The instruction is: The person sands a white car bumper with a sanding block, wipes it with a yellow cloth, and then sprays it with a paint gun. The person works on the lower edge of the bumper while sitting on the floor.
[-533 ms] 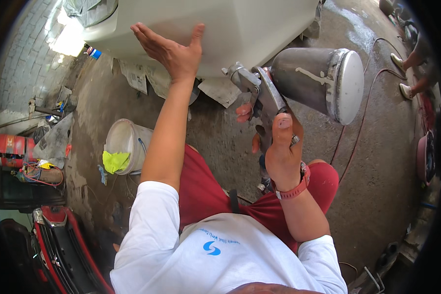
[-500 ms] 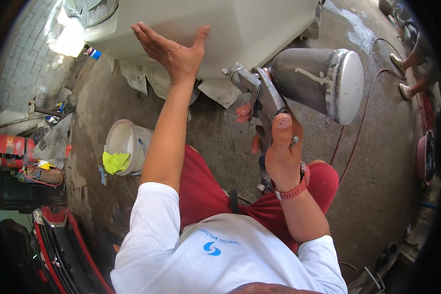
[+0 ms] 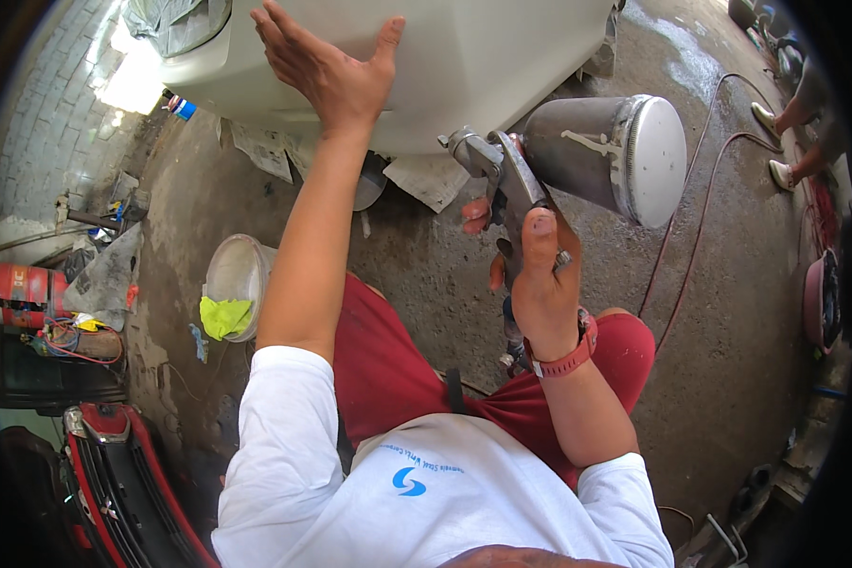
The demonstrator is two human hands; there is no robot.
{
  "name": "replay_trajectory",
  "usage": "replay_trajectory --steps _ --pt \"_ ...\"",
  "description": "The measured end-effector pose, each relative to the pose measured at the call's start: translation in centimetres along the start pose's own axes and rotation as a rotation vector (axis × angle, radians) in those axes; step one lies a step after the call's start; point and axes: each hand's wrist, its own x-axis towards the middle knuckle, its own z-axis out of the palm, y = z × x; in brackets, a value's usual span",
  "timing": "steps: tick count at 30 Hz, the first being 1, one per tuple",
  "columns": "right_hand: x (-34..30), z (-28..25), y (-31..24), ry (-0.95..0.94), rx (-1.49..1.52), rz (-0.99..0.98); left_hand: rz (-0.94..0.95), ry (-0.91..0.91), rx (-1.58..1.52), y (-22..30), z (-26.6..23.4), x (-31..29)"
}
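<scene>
A metal spray gun (image 3: 518, 182) is gripped in my right hand (image 3: 545, 289), with the thumb up along its back and the fingers wrapped round the handle. Its large grey paint cup (image 3: 577, 151), capped by a pale lid, sticks out to the right and carries a dried drip of paint. Over the pale car body panel (image 3: 473, 71) my left hand (image 3: 336, 83) is spread with the thumb apart, holding nothing. Whether its palm touches the panel I cannot tell. Paper masking sheets (image 3: 428, 180) hang below the panel's lower edge.
A white bucket (image 3: 239, 265) with a lime-green cloth (image 3: 225, 318) on its rim stands left of my legs. A red-and-black car grille (image 3: 128, 483) lies lower left. Hoses (image 3: 696, 227) cross the floor at right, near another person's feet (image 3: 783, 175).
My left hand has moved slightly up and away over the panel, fingers still spread. The spray gun has shifted a little, its cup slightly left, still in my right hand.
</scene>
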Motion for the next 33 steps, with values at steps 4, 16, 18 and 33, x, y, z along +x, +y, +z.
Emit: replay_trajectory --steps 4,16,18,33 --pt "-0.1 0.0 0.0 -0.002 0.011 -0.008 0.073 -0.077 0.040 0.6 -0.5 -2.1" --pt "0.0 -0.4 0.1 0.007 0.027 -0.025 -0.013 0.132 0.013 1.2 0.6 4.2" --pt "0.1 -0.5 0.0 0.022 0.035 -0.030 0.028 0.103 0.025 1.4 0.9 4.1" --pt "0.5 -0.6 -1.0 0.022 0.029 -0.048 0.057 0.000 0.107 4.3 0.2 6.2"
